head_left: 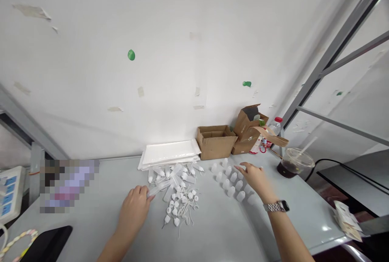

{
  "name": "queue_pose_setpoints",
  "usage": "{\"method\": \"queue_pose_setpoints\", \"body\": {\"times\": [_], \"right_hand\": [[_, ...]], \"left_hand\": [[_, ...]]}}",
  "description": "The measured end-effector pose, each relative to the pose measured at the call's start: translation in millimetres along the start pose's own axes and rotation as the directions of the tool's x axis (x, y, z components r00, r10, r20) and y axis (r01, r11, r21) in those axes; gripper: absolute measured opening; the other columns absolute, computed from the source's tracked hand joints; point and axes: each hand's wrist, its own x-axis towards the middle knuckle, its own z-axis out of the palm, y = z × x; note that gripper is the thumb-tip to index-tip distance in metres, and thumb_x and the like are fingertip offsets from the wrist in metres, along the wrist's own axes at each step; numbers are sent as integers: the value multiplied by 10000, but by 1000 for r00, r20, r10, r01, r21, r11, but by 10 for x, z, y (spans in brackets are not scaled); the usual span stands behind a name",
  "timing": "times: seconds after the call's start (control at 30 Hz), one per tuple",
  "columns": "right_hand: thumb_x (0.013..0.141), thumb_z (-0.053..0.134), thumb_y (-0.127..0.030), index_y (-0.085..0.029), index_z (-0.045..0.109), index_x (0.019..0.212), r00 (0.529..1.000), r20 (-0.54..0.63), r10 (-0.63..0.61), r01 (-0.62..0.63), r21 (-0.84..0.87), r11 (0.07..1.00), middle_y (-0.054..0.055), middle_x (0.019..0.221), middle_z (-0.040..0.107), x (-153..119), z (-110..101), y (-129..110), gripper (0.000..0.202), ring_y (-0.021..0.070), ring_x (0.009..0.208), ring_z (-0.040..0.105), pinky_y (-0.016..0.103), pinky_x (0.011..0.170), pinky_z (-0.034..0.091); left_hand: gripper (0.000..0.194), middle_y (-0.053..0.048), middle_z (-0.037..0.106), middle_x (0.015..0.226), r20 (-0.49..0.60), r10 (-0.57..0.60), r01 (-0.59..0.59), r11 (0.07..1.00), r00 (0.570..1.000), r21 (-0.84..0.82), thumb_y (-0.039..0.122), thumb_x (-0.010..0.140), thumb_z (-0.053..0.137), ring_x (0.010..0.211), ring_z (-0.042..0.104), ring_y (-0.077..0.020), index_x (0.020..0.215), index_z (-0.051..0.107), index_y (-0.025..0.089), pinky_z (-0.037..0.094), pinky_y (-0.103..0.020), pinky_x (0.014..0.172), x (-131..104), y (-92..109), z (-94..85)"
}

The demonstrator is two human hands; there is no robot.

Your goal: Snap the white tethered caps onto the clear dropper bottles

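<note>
My left hand (135,205) is closed on the near end of a translucent plastic bottle (158,187), which lies tilted at the left edge of a loose heap. That heap holds more translucent bottles (176,169) with white tips. In front of it lie white caps (175,204) tangled with thin white cords. My right hand (255,177), a metal-banded watch on its wrist, reaches over the back right of several small bottles (225,184) standing in rows. Its thumb and fingertips close round one of these bottles, which the fingers partly hide.
White padded envelopes (170,152) are stacked against the wall, beside an open cardboard box (217,146). A brown paper bag (247,132), a red-capped bottle (276,125) and a cup of dark drink (293,164) stand at right. A black phone-like object (48,243) lies front left.
</note>
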Motion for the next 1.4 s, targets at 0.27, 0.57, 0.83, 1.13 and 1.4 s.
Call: {"method": "queue_pose_setpoints", "body": {"times": [0.27,0.57,0.83,1.13,1.4], "right_hand": [[870,301,-565,-152,641,951,973,-213,-95,183,449,874,87,745,675,-403,-303,-665,541,189,624,582,323,677,402],[773,516,-548,-174,711,854,917,278,-287,-204,943,263,42,728,614,-870,-114,-1799,429,136,567,534,260,573,434],[651,690,-488,-156,702,880,897,399,-188,-430,886,-171,38,764,640,-927,13,-1977,404,160,698,551,261,666,432],[665,671,-515,-150,619,732,799,381,-464,-491,860,-140,-18,554,574,-990,-101,-1950,375,96,452,495,235,499,419],[699,582,-585,-141,589,727,694,494,-524,-531,843,91,-35,491,558,-1054,-57,-2000,445,53,317,387,177,332,275]], "left_hand": [[233,-59,667,843,93,-271,286,872,958,-399,376,837,359,798,613,-222,812,527,215,431,-291,653,-273,-82,-90],[351,-22,675,858,-61,-388,235,668,920,-707,519,757,451,624,563,-180,923,601,248,462,-271,573,-429,200,-333],[253,-24,679,783,-31,-47,2,583,998,-813,449,766,517,724,602,-185,816,639,232,483,-267,662,-583,560,-234],[520,-88,672,1085,295,-8,293,-90,955,-952,530,679,583,1075,561,-259,1071,638,192,440,-356,904,-327,530,-336],[380,-93,733,872,348,-136,332,-125,928,-935,509,620,641,950,615,-286,748,721,160,443,-377,866,-320,580,-206]]}}
